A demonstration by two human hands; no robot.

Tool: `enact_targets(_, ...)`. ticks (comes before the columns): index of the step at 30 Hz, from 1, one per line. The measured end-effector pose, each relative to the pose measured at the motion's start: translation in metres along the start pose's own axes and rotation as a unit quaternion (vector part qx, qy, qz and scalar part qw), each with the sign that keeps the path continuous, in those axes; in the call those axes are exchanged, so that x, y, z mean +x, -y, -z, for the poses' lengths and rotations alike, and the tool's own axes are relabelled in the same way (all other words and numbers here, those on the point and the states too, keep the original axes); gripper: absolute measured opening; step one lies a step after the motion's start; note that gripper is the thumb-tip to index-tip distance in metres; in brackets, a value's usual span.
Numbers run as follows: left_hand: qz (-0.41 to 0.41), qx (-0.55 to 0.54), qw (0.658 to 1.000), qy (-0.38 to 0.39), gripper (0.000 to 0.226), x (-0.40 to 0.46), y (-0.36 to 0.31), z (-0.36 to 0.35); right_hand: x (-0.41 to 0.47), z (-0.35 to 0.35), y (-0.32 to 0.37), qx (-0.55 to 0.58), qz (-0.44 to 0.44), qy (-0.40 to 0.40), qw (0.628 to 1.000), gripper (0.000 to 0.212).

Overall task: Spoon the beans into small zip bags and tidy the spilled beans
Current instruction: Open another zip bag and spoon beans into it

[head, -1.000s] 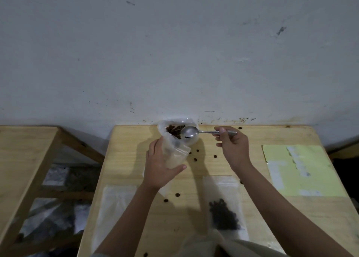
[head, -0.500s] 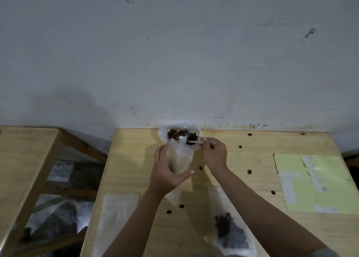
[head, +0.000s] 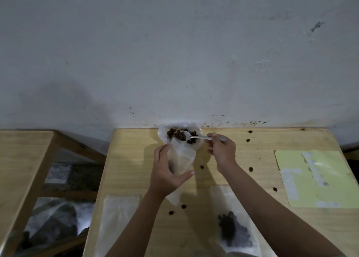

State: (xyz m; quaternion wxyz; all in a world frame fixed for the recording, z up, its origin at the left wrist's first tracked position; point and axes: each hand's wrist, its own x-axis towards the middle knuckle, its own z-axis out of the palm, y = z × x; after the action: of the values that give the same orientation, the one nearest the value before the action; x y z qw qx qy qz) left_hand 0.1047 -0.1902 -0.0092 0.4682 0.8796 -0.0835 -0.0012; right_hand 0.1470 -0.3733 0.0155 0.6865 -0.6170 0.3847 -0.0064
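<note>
My right hand (head: 221, 149) pinches the handle of the metal spoon (head: 191, 137), fingers curled round its far end. The handle runs leftward from that grip, nearly level, and the bowl sits heaped with dark beans (head: 179, 135) over the open source bag (head: 163, 132) at the back edge of the table (head: 242, 159). My left hand (head: 167, 171) wraps the small zip bag (head: 182, 157), holding it upright with its mouth just below and in front of the spoon bowl. So the load lies left of the right grip, and the mouth is a short way nearer me; I judge a small pull back and tip will do it. Spilled beans (head: 176, 209) lie scattered on the table, and a filled bag (head: 233, 229) lies flat by my right forearm.
</note>
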Motion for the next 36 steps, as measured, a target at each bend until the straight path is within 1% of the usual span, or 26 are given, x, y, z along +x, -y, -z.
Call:
enact_targets(4,0.013,0.012,1.000,-0.013,0.103,-0.005,-0.001,0.003,-0.009,0.013,0.015,0.007,0.036,0.011,0.999,0.024)
enact_targets(10,0.063,0.073,0.995,-0.036,0.113,-0.007,-0.006,0.013,-0.030,0.034,0.037,-0.015,0.114,0.065,0.991,0.025)
enact_targets(14,0.055,0.102,0.993,-0.038,0.113,-0.006,-0.013,0.017,-0.047,0.040,0.043,-0.066,0.205,0.120,0.969,0.024)
enact_targets(16,0.055,0.099,0.993,-0.038,0.112,-0.007,-0.016,0.017,-0.055,0.040,0.045,-0.084,0.231,0.139,0.959,0.021)
enact_targets(18,0.052,0.090,0.994,-0.040,0.111,-0.009,-0.017,0.017,-0.060,0.040,0.046,-0.090,0.245,0.144,0.955,0.019)
enact_targets(20,0.053,0.079,0.995,-0.041,0.111,-0.012,-0.017,0.017,-0.062,0.038,0.045,-0.083,0.250,0.130,0.956,0.017)
enact_targets(23,0.067,0.080,0.993,-0.046,0.114,-0.018,-0.017,0.019,-0.055,0.035,0.043,-0.070,0.245,0.083,0.963,0.020)
enact_targets(25,0.079,0.077,0.993,-0.050,0.116,-0.021,-0.017,0.021,-0.047,0.030,0.038,-0.077,0.223,0.060,0.970,0.023)
enact_targets(29,0.092,0.067,0.992,-0.049,0.116,-0.029,-0.017,0.026,-0.031,0.017,0.018,-0.106,0.141,0.039,0.984,0.024)
enact_targets(32,0.090,0.065,0.993,-0.046,0.116,-0.034,-0.018,0.026,-0.022,0.008,0.004,-0.094,0.087,0.029,0.991,0.027)
enact_targets(33,0.089,0.065,0.993,-0.044,0.116,-0.035,-0.018,0.025,-0.018,0.006,-0.001,-0.089,0.070,0.025,0.993,0.024)
enact_targets(36,0.080,0.064,0.994,-0.038,0.115,-0.038,-0.017,0.023,-0.010,0.001,-0.013,-0.069,0.034,0.037,0.996,0.004)
